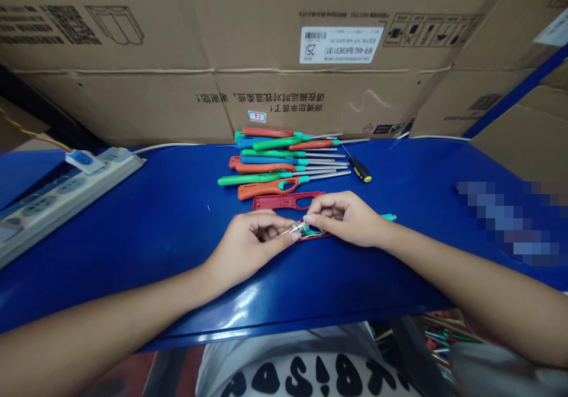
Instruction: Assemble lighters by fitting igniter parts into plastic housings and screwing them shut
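My left hand pinches a small clear fuel tank between thumb and fingertips. My right hand has its thumb and fingertips closed at the tank's right end, by a small red and white bit; what exactly they grip is hidden. Beneath the hands lies an opened lighter with a teal inner piece, thin wires and a red edge, mostly covered. Its teal nozzle end sticks out past my right wrist. Just behind my hands rests a loose red half shell with its inner side up.
Several long-necked lighters in green, orange and blue lie in a stack behind the shell. A black and yellow screwdriver is right of them. A white power strip stands at left on the blue table. Cardboard walls the back.
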`<state>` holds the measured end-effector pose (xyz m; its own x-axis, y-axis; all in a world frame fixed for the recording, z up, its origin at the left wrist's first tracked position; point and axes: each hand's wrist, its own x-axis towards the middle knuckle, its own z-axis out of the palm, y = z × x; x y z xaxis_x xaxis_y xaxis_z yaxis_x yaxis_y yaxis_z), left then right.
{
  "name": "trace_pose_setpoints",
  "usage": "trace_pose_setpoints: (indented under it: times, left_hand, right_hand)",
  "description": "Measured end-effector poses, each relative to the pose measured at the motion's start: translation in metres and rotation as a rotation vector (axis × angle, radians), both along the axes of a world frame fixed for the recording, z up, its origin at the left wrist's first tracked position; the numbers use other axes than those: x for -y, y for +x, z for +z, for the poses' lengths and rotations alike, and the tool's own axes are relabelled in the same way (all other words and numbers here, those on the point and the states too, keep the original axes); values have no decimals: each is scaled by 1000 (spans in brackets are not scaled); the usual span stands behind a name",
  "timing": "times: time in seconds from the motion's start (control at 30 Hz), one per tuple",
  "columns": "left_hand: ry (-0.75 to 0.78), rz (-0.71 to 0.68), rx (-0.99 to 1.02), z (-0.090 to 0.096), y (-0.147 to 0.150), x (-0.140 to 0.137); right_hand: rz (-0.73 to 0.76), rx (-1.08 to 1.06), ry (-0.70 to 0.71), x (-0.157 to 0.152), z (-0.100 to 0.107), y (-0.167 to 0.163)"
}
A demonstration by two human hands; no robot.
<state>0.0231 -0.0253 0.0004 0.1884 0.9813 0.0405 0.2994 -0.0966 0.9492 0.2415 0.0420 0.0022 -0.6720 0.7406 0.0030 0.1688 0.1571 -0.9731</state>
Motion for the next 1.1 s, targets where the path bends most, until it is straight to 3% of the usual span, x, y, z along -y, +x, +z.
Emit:
trace_pose_setpoints:
  times: [0.2,0.43,0.67,0.93,1.1]
  left_hand:
    - [16,-14,-43,0,1,3]
    - [22,-9,15,2,1,-1]
    - [80,2,-48,1,0,-2]
    - [-26,14,6,1,-1,-4]
    - [-14,3,-6,2,0,-5]
  right_hand:
    - [6,38,28,4,-1,0]
    - [-27,-6,-58,2,3,-4]
    - [-37,68,-12,1,-1,-6]
    - [-35,39,-76,-3,2,-5]
    - [-73,59,-13,2,-2,-5]
